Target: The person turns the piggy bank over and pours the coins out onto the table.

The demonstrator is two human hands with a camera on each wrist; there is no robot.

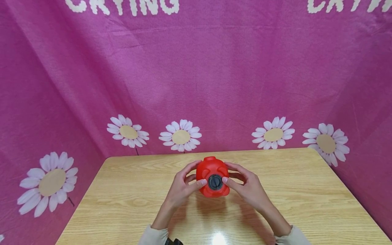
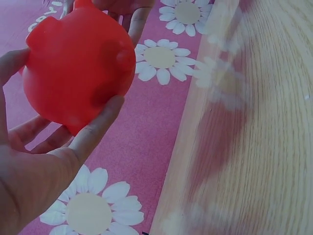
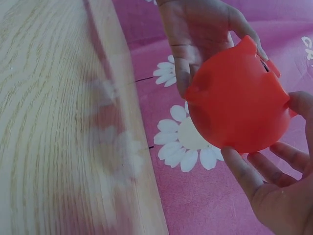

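You hold a red piggy bank (image 1: 212, 177) between both hands, lifted just above the bench (image 1: 306, 190), near its far edge and about midway across. Your left hand (image 1: 180, 189) cups it from 9 o'clock, your right hand (image 1: 249, 189) from 3 o'clock, so neither hand is nearer: the bank sits squarely between them. The fingers of both hands are spread and curled round its body, with each thumb pressing the near face on either side of the black round plug (image 1: 215, 182).

That plug faces you, toward 6 o'clock, which puts the underside toward you; the bank's long axis runs from 6 to 12 o'clock, away from your chest. In the left wrist view your thumb (image 2: 95, 129) lies along the smooth red side (image 2: 78, 63), the other fingers wrapped behind. In the right wrist view your fingers (image 3: 254, 171) cradle the rounded body (image 3: 237, 100), with the left hand's palm (image 3: 195, 29) on the opposite side.

A pink cloth with white daisies (image 1: 180, 136) hangs behind the bench.
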